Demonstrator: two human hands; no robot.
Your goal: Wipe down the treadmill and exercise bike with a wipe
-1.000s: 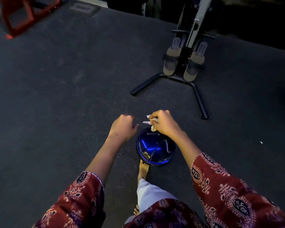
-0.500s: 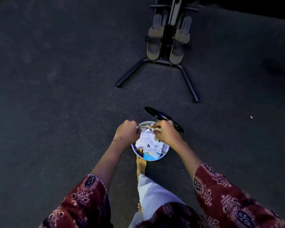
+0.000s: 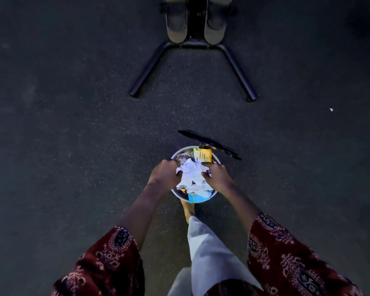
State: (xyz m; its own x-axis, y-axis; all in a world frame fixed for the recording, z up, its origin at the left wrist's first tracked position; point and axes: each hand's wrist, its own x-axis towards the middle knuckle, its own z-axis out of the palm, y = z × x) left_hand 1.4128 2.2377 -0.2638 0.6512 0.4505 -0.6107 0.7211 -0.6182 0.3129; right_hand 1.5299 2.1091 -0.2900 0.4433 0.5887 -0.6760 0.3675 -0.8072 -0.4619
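A small round pedal bin (image 3: 178, 152) stands on the dark floor just in front of me, its dark lid (image 3: 209, 143) tipped up behind it. The bin is full of crumpled white wipes (image 3: 190, 174), with a yellow packet (image 3: 203, 155) at the back and something blue at the front. My left hand (image 3: 165, 174) grips the left side of the white wad with curled fingers. On the right side my right hand (image 3: 217, 176) curls over the same wad. The exercise bike's base (image 3: 194, 44) stands further ahead, apart from both hands.
My bare foot (image 3: 187, 210) is at the near side of the bin, under a white trouser leg. The bike's two black floor legs (image 3: 145, 71) splay toward me. A tiny white scrap (image 3: 331, 109) lies on the dark speckled floor at the right.
The bin's lid went from closed to open. My right hand brought its wipe down into the bin, and both hands now sit on the white wad. The view has tilted down.
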